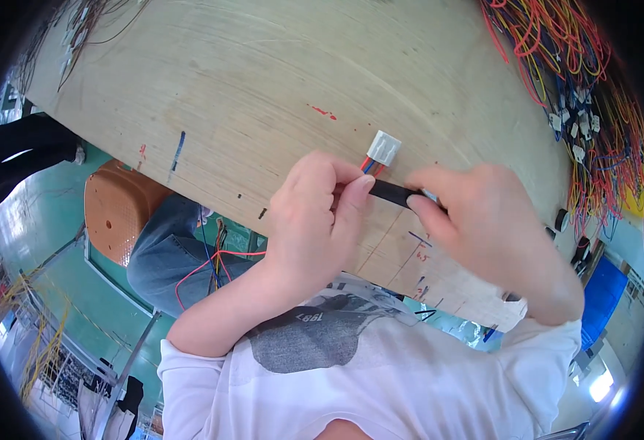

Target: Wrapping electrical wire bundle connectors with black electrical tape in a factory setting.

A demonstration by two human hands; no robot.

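A white plastic connector (385, 147) with red, blue and orange wires (369, 166) lies over the table, just beyond my fingertips. My left hand (308, 213) is closed, pinching these wires behind the connector. From its thumb a strip of black tape (391, 192) stretches across to my right hand (483, 209). That hand, slightly blurred, grips the tape's other end between thumb and fingers. What lies inside the right palm is hidden. Below my left wrist, loose red, orange and dark wires (217, 255) hang over my lap.
The wooden table (263, 95) carries pen marks along its near side. A thick bundle of coloured wires (579, 66) lies at the far right, thinner brown wires (79, 33) at the far left. An orange stool (116, 213) stands at left, near another person's dark-clothed leg (28, 150).
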